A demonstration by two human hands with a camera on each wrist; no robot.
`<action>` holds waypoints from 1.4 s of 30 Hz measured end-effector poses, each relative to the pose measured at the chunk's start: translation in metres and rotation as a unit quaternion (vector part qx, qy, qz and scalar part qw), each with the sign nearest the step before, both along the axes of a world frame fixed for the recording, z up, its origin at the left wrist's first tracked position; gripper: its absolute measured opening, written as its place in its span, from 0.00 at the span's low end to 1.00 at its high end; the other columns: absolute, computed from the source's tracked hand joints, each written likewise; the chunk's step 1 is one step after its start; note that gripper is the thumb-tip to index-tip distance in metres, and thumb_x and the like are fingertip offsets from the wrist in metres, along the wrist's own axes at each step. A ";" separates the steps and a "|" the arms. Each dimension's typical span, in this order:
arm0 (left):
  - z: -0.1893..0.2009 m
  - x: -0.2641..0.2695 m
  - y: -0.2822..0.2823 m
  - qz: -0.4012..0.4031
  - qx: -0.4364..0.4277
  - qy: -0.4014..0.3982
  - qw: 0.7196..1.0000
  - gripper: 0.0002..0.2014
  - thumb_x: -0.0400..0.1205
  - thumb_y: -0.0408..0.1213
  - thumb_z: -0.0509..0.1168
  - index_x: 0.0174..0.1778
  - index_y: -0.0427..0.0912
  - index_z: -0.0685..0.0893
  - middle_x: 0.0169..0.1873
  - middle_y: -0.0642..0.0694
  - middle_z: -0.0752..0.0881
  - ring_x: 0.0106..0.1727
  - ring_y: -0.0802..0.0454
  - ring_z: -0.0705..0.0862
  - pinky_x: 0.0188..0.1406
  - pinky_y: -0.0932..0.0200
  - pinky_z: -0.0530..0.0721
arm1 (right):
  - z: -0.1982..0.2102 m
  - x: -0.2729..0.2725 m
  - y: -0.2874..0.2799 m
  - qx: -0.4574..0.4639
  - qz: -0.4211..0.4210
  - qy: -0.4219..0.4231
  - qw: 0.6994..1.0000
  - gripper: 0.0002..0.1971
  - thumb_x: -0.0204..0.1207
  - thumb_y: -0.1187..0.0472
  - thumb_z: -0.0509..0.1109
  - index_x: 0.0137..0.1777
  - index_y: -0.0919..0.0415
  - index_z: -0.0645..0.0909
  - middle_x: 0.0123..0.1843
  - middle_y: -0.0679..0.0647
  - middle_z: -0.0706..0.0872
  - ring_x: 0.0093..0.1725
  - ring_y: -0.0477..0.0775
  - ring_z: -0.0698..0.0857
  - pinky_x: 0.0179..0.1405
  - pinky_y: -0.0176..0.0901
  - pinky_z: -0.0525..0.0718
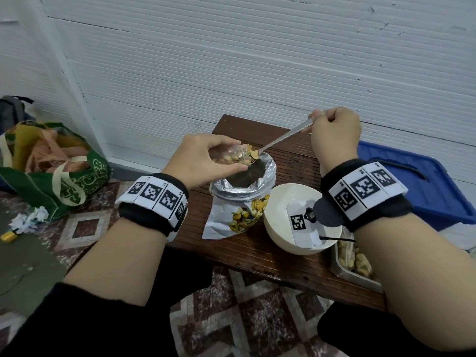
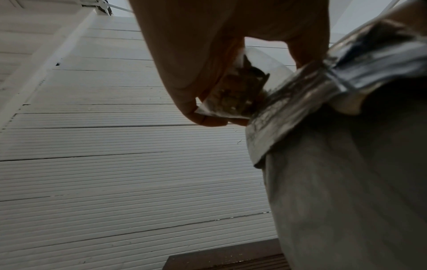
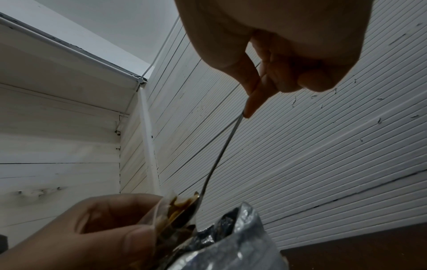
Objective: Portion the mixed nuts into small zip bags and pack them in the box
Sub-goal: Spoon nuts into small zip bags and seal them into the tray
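Observation:
My left hand (image 1: 206, 161) pinches a small clear zip bag (image 1: 229, 157) partly filled with nuts, held just over the mouth of the big foil nut pouch (image 1: 242, 191). In the left wrist view the zip bag (image 2: 233, 95) sits between thumb and fingers against the pouch's rolled rim (image 2: 300, 102). My right hand (image 1: 334, 135) grips the handle of a metal spoon (image 1: 280, 139), whose bowl, loaded with nuts, is tipped into the bag's opening. In the right wrist view the spoon (image 3: 221, 155) runs down from my fingers to the bag (image 3: 166, 215).
A cream bowl (image 1: 278, 202) stands right of the pouch on the dark wooden table (image 1: 257, 256). A metal tray (image 1: 345, 271) with filled bags lies at the front right. A blue lidded bin (image 1: 417, 181) sits beyond, and a green shopping bag (image 1: 77, 181) on the floor at left.

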State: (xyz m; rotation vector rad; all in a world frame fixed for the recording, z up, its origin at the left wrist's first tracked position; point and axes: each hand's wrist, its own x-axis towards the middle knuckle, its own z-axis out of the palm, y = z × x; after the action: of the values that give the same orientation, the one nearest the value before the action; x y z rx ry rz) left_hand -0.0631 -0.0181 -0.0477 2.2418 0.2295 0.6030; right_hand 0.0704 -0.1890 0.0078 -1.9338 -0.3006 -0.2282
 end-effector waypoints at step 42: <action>0.001 -0.005 0.005 0.013 -0.069 0.001 0.998 0.13 0.72 0.50 0.75 0.50 0.51 0.87 0.46 0.56 0.89 0.50 0.60 0.87 0.56 0.58 0.86 | -0.055 -0.046 0.010 -0.204 0.239 -0.198 0.929 0.08 0.79 0.61 0.69 0.38 0.62 0.79 0.29 0.53 0.79 0.36 0.58 0.77 0.40 0.44 0.65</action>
State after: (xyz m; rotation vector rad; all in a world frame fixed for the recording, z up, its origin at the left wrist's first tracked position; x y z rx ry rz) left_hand -0.0676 -0.0130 -0.0469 2.1090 0.2929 0.5809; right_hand 0.0239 -0.1791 -0.0477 -2.1366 -1.1490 -0.2441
